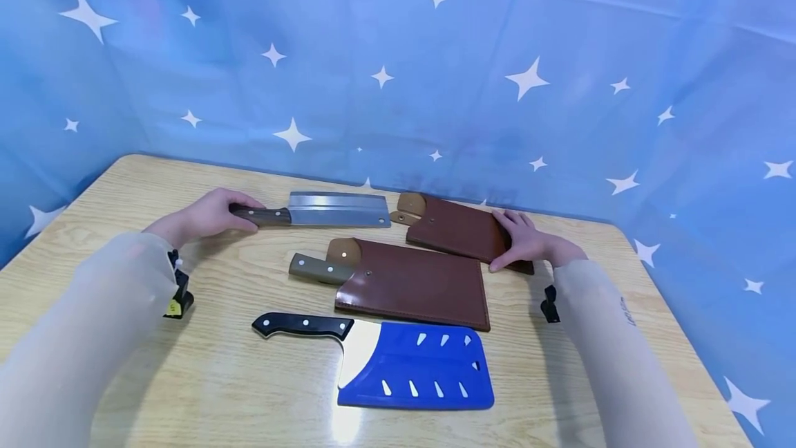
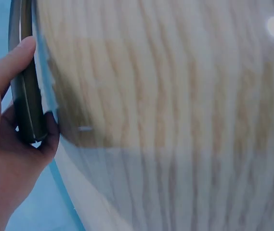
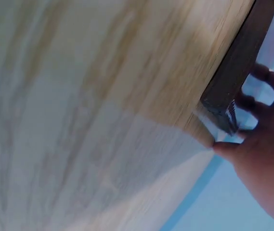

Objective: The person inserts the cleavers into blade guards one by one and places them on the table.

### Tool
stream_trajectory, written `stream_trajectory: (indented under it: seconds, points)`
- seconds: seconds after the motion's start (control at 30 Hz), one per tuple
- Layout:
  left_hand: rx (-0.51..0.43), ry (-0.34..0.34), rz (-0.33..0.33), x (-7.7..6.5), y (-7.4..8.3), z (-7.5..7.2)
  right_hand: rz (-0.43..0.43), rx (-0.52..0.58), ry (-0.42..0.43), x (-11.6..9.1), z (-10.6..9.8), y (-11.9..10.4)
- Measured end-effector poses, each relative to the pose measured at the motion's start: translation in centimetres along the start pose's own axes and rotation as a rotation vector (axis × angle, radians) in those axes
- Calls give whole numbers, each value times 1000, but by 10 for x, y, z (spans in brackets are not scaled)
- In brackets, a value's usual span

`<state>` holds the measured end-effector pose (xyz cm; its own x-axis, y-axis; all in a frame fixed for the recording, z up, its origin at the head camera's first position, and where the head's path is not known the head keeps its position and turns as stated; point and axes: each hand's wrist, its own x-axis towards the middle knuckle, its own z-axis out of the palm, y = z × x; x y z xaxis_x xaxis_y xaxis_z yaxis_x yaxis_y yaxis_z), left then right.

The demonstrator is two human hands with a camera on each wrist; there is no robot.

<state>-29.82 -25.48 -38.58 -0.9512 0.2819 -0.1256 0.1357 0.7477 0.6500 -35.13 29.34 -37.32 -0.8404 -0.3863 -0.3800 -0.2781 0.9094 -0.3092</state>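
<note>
My left hand (image 1: 214,216) grips the dark wooden handle (image 2: 28,103) of a bare cleaver (image 1: 338,209), thumb on one side and fingers round the other. The cleaver's wide steel blade points right, toward a brown leather sheath (image 1: 450,227) with a tan flap. At this sheath's right end is my right hand (image 1: 525,237), spanning its width, thumb by the near edge and fingers at the far edge. In the right wrist view, bent fingers (image 3: 259,106) lie behind the sheath's end.
Nearer on the wooden table (image 1: 211,365) lies a second cleaver in a brown leather sheath (image 1: 417,285), its olive handle (image 1: 320,268) sticking out left. In front of that lies a black-handled cleaver (image 1: 305,324) in a blue plastic guard (image 1: 423,365). A blue starry cloth (image 1: 385,33) hangs behind.
</note>
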Motion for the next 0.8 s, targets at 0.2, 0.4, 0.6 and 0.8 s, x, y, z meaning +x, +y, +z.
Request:
stream_trajectory:
  seconds: [0.2,0.4,0.6,0.8]
  points:
    - [18,2,58,-5,2,-2,-24,12,8,4,0,-4]
    - [-8,5,51,-12,3,-2,-29,-3,25,-5,-1,-4]
    - [-18,44,36,-21,6,-12,-58,7,67,-17,-3,-8]
    - [22,82,49,-22,11,-20,-105,4,96,-26,-5,-18]
